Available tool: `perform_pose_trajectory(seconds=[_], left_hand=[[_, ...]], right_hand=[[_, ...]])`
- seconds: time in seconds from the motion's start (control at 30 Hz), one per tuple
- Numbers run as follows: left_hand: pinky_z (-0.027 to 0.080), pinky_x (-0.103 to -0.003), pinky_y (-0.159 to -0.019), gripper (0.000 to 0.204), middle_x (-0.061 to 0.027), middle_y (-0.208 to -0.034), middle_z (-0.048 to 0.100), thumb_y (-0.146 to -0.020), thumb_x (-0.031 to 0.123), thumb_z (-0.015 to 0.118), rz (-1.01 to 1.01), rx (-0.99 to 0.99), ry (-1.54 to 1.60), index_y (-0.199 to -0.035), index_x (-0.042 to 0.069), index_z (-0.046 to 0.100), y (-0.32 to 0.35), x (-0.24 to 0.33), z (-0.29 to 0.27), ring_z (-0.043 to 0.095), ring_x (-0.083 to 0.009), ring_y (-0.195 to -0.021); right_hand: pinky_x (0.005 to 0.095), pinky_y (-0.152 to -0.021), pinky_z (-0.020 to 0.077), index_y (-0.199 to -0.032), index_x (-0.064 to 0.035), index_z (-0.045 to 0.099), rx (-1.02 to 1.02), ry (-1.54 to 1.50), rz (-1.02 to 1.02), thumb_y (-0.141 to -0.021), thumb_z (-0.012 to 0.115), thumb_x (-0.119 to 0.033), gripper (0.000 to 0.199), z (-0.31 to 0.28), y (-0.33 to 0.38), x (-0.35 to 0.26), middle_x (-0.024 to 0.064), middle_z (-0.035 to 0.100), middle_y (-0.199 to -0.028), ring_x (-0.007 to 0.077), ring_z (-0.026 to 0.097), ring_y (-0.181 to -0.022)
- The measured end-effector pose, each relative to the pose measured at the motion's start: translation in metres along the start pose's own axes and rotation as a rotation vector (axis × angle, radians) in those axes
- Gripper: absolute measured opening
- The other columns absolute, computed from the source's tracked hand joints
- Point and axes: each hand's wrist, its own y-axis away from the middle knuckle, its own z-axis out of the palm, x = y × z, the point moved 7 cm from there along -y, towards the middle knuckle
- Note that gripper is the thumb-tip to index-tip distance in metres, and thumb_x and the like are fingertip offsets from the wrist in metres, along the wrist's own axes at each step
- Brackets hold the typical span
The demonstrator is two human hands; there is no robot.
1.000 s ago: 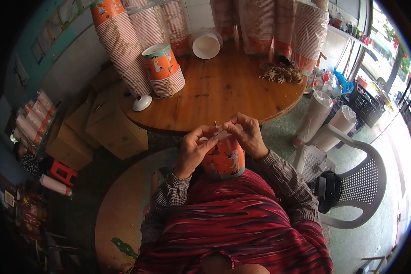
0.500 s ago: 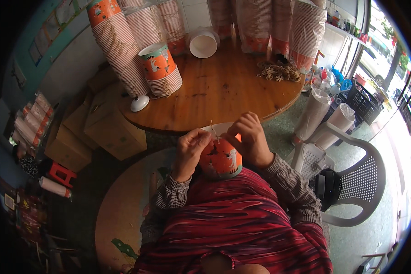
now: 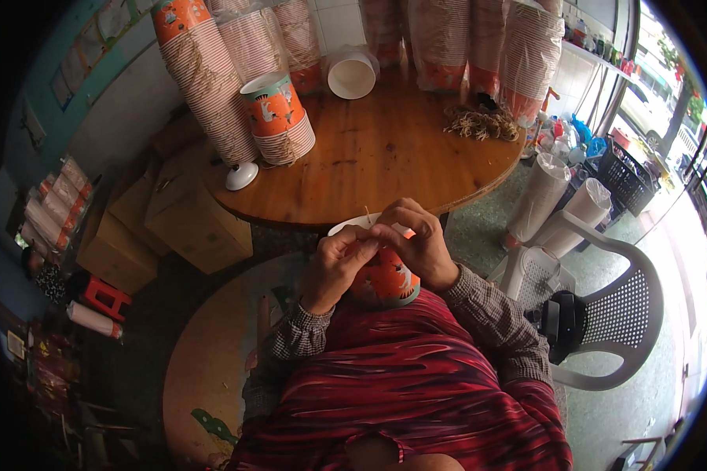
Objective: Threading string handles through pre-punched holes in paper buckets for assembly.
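An orange paper bucket (image 3: 386, 281) with a printed pattern and a pale rim sits in my lap. My left hand (image 3: 334, 269) and my right hand (image 3: 423, 250) meet at its upper side, thumbs and fingertips pinched close together. A short end of thin twine (image 3: 368, 213) pokes up past the rim above my fingers. The part of the twine between my fingertips is hidden, as is the upper front of the bucket.
Ahead is a round wooden table (image 3: 385, 157) with tall stacks of paper buckets (image 3: 212, 86), a white lid (image 3: 242, 176) and a bundle of twine (image 3: 483, 123). Cardboard boxes (image 3: 192, 224) stand to the left, a grey plastic chair (image 3: 617, 302) to the right.
My hands have come together over the bucket's side, and my right hand has lowered and moved left. The twine and small knot seen between my hands earlier are now mostly covered.
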Motion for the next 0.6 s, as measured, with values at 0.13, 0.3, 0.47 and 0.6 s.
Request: perform_pose_trajectory(seconds=[0.13,0.3,0.47,0.6], left_hand=[[0.048,-0.022,-0.077,0.02,-0.0035,-0.094,0.067,-0.095,0.015,0.058,-0.035,0.061,0.142,-0.103,-0.002,0.065,0.0,-0.001,-0.005,0.061,-0.0075,-0.086],[0.045,-0.022,-0.083,0.015,-0.0038,-0.096,0.066,-0.095,0.01,0.056,-0.027,0.097,0.19,-0.101,-0.001,0.063,0.0,0.004,0.0,0.058,-0.0077,-0.089],[0.047,-0.018,-0.075,0.015,-0.0038,-0.094,0.066,-0.095,0.011,0.058,0.01,0.134,0.114,-0.099,-0.002,0.062,0.0,0.003,-0.001,0.059,-0.0046,-0.085],[0.046,-0.018,-0.075,0.009,-0.0012,-0.09,0.063,-0.094,0.008,0.059,0.018,0.162,0.127,-0.098,0.0,0.06,-0.001,0.005,-0.001,0.057,-0.0043,-0.084]], right_hand=[[0.032,-0.063,0.0478,-0.09,-0.0009,0.066,-0.126,-0.248,0.323,-0.086,0.067,-0.014,0.013,0.007,0.01,0.021,0.0103,0.062,-0.081,0.0204,0.061,-0.071],[0.0286,-0.066,0.0503,-0.093,-0.0005,0.066,-0.174,-0.192,0.312,-0.087,0.067,-0.015,0.016,0.001,0.017,0.016,0.0081,0.063,-0.079,0.0148,0.062,-0.073],[0.0295,-0.067,0.0483,-0.087,-0.0023,0.064,-0.134,-0.182,0.429,-0.084,0.069,-0.014,0.013,0.002,0.021,0.02,0.0077,0.062,-0.08,0.0176,0.061,-0.074],[0.0318,-0.072,0.0454,-0.083,-0.0037,0.061,-0.072,-0.146,0.301,-0.081,0.069,-0.012,0.012,0.0,0.023,0.018,0.0082,0.06,-0.078,0.0221,0.058,-0.076]])
